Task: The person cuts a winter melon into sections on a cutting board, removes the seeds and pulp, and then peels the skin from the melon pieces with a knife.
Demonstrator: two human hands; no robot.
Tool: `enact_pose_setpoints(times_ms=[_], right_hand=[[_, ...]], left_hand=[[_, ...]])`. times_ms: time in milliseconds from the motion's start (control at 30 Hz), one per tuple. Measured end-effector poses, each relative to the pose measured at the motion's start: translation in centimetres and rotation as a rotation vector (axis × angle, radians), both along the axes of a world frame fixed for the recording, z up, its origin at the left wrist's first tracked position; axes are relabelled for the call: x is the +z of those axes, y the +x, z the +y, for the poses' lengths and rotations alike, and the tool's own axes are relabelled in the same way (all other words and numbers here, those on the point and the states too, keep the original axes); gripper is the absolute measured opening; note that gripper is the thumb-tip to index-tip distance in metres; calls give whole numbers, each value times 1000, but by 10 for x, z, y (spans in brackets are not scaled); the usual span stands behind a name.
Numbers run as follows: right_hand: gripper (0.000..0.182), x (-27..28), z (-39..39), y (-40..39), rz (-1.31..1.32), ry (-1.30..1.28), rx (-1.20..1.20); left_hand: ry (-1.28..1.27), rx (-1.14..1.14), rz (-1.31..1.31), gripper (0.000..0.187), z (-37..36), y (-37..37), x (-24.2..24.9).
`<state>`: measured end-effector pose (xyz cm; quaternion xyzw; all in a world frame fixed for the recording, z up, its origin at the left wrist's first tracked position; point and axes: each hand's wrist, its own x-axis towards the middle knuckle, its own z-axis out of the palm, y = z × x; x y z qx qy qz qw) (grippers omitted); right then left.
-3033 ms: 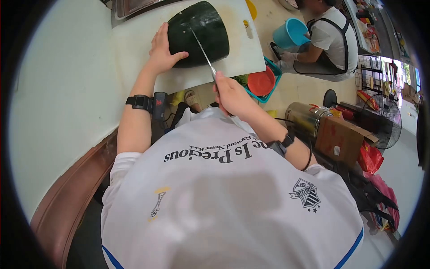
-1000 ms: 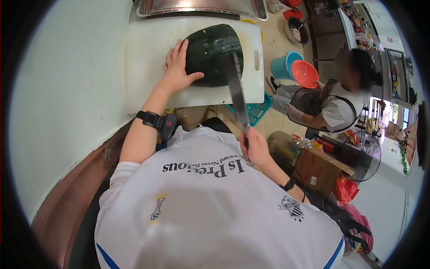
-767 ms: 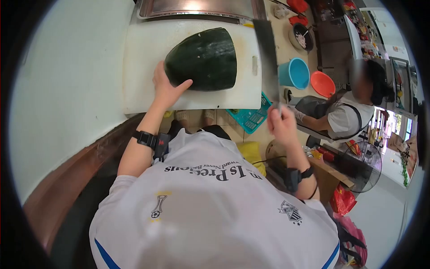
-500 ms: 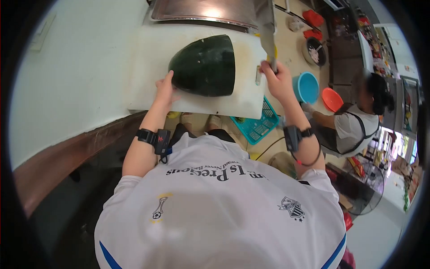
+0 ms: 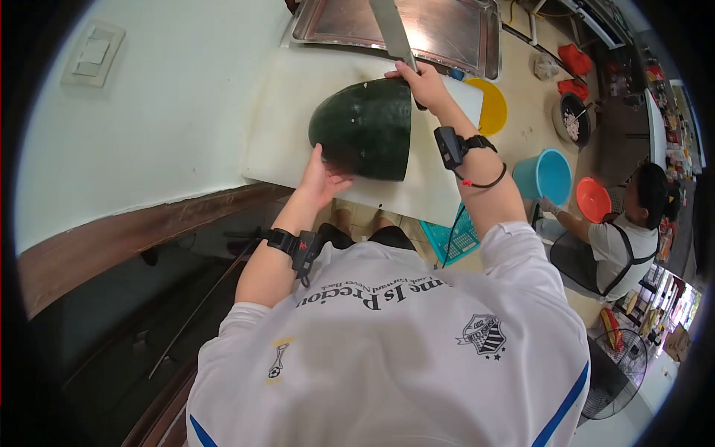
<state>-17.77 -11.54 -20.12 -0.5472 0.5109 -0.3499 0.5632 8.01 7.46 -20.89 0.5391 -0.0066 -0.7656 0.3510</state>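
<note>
A large dark green piece of winter melon (image 5: 365, 130) lies on its side on the white cutting board (image 5: 275, 153), its flat cut end facing right. At the melon's near left side is my left hand (image 5: 322, 180), fingers spread, the thumb up against the rind. My right hand (image 5: 426, 88) grips the handle of a broad kitchen knife (image 5: 390, 28) by the melon's far right corner. The blade points away from me, over a metal tray, and stands apart from the melon. The melon's cut face is turned from view.
Beyond the board sits the metal tray (image 5: 339, 22). A teal basket (image 5: 458, 237) and a yellow basin (image 5: 491, 108) are lower down, near the board. On the right, a co-worker (image 5: 607, 238) sits by a blue bucket (image 5: 547, 179) and a red basin (image 5: 593, 200). A wall is close at left.
My right hand has brought the knife leftward, from beside the board's right edge to the melon's far right corner. My left hand's fingers have spread and slid toward the near side. The view has shifted.
</note>
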Motion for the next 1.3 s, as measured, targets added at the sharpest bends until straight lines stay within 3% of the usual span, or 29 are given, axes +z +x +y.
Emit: enact_pose_setpoints(times_ms=[233, 367, 433, 500, 600, 667, 767, 833, 900, 933, 1000, 1067, 1133, 1233, 1300], right_hand=[[42, -1, 42, -21, 197, -27, -103], [34, 13, 129, -28, 38, -23, -311], [33, 33, 176, -23, 32, 216, -309], [33, 15, 218, -4, -227, 183, -324], [32, 30, 236, 11, -214, 130, -221], [29, 43, 233, -4, -186, 215, -203], [23, 82, 233, -33, -10, 330, -137], [32, 88, 242, -51, 164, 133, -21], [35, 99, 247, -58, 35, 280, 13], [39, 105, 251, -59, -93, 423, 44], [44, 103, 248, -55, -4, 395, 85], [48, 105, 246, -52, 89, 363, 137], [54, 115, 240, -55, 48, 565, 157], [55, 110, 234, -63, 143, 368, 264], [55, 112, 229, -65, 179, 403, 271]], left_hand=[[-25, -115, -124, 94, -26, 14, 6], [-85, -305, -566, 80, -78, 28, 15], [-318, -335, -662, 75, -113, 18, 41], [-467, -523, -634, 70, -157, 11, 45], [-473, -677, -558, 64, -218, 16, 24], [-829, -624, -750, 55, -233, 24, 34], [-996, -535, -911, 51, -182, 41, 44], [-989, -615, -1049, 48, -131, 42, 55], [-1301, -671, -1255, 48, -89, 44, 41], [-1296, -666, -1261, 48, -75, 39, 44], [-1192, -507, -1191, 52, -60, 30, 41], [-1182, -508, -1182, 56, -56, 33, 40], [-1177, -507, -1179, 60, -50, 34, 46], [-1175, -566, -1268, 62, -41, 33, 47], [-1173, -539, -1242, 65, -38, 35, 41]])
